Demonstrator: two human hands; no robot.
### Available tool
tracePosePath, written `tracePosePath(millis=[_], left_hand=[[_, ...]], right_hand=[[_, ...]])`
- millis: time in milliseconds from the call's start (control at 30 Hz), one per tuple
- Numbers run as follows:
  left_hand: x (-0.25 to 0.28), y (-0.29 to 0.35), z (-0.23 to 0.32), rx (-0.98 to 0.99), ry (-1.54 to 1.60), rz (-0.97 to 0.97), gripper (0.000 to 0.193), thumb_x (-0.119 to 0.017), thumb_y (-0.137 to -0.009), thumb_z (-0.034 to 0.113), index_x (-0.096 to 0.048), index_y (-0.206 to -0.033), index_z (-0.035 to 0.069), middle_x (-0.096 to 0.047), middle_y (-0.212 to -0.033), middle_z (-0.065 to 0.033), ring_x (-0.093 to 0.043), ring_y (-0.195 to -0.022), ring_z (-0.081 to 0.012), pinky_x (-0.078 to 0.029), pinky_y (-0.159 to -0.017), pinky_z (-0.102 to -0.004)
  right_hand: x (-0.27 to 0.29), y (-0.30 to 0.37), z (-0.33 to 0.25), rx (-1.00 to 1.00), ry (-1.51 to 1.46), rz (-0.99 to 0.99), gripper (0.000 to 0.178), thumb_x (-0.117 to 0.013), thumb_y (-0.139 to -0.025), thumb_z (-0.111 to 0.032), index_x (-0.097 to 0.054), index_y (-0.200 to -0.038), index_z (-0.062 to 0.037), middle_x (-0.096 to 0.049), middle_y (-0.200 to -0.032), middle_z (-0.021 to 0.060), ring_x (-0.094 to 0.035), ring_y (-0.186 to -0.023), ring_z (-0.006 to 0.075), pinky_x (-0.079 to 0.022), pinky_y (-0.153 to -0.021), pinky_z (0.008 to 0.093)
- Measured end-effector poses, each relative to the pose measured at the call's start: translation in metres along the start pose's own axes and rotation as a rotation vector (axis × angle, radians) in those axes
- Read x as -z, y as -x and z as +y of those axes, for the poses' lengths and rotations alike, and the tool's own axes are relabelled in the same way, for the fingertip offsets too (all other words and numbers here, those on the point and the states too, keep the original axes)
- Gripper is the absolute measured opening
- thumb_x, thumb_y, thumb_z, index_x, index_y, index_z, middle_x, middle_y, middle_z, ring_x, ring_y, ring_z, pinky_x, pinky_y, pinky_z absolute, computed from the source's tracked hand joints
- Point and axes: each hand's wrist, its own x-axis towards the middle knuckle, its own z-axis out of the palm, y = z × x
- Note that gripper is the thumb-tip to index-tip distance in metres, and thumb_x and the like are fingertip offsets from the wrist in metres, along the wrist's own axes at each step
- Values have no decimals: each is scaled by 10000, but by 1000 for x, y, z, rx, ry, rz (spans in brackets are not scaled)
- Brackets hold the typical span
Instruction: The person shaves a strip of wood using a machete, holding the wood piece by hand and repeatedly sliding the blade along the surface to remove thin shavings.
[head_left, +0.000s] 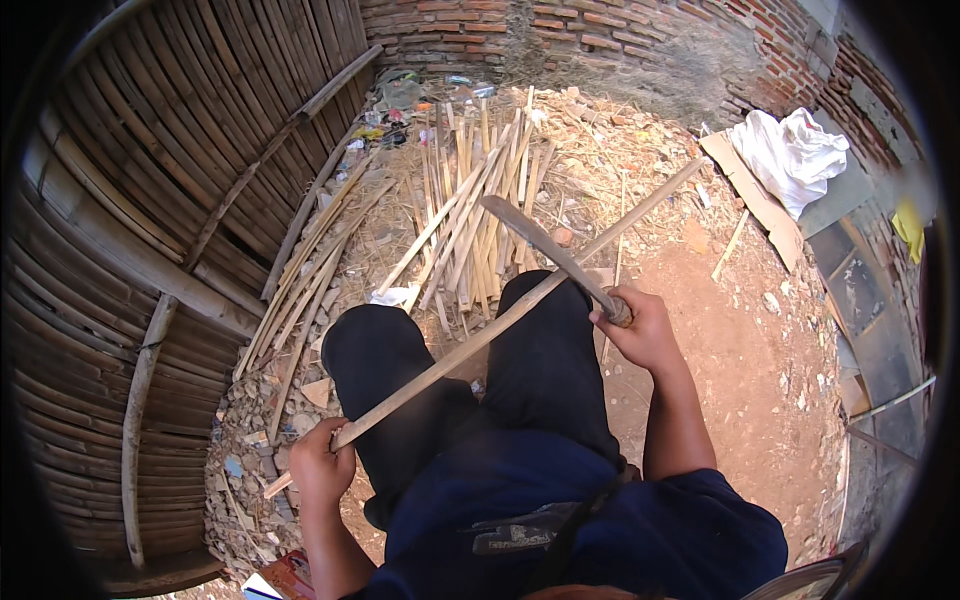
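A long bamboo strip (455, 358) runs slantwise over my knees, from the lower left up to the far right. My left hand (322, 460) is wrapped round its near end, with a short piece poking out past the fist. In my right hand (640, 328) is the dark handle of a machete (540, 240). Its broad blade points up and to the left, crossing the strip above my right knee. Whether the edge bites into the strip or only lies against it, I cannot tell.
A heap of split bamboo strips (475, 210) lies ahead of my knees, and more strips (310, 265) lie along the bamboo wall (130, 250) at left. A brick wall (440, 40) stands behind. At right are a white sack (785, 155) and a cardboard piece (755, 200).
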Motion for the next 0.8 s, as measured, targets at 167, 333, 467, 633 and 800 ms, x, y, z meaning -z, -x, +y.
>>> tracePosePath(millis=[167, 333, 467, 633, 800], left_hand=[[-16, -9, 14, -10, 5, -50, 198, -764, -833, 111, -799, -1027, 106, -759, -815, -171, -755, -756, -390, -591, -683, -465], [2, -11, -3, -27, -55, -41, 195, -751, -825, 97, -793, -1015, 99, -730, -758, -171, -733, -706, -387, -568, -651, -457], [12, -2, -22, 15, -24, 3, 199, -750, -811, 81, -792, -1006, 78, -701, -712, -172, -702, -641, -376, -536, -607, -432], [1, -7, 5, 12, 38, -27, 237, -844, -822, 172, -806, -1034, 74, -724, -725, -153, -721, -627, -309, -550, -609, -395], [-7, -23, 28, -5, 85, -126, 391, -938, -811, 354, -804, -1038, 65, -747, -747, -136, -743, -653, -290, -567, -628, -380]], right_hand=[[-44, 11, -18, 381, 63, -271, 259, -898, -832, -226, -731, -944, -62, -705, -794, 154, -717, -758, 358, -534, -657, 432], [-28, 5, 10, 200, 71, -117, 256, -890, -853, -215, -731, -958, -45, -684, -759, 146, -683, -696, 317, -518, -654, 409], [9, -3, 30, -124, 45, 112, 298, -876, -872, -261, -749, -1042, -52, -737, -856, 195, -725, -803, 401, -555, -723, 452], [-8, 3, 19, 26, -97, 76, 271, -884, -883, -199, -724, -987, -6, -627, -714, 122, -575, -654, 199, -495, -657, 374], [-39, 6, -15, 402, 12, -341, 240, -881, -855, -207, -733, -974, -59, -699, -798, 160, -714, -767, 369, -541, -680, 441]])
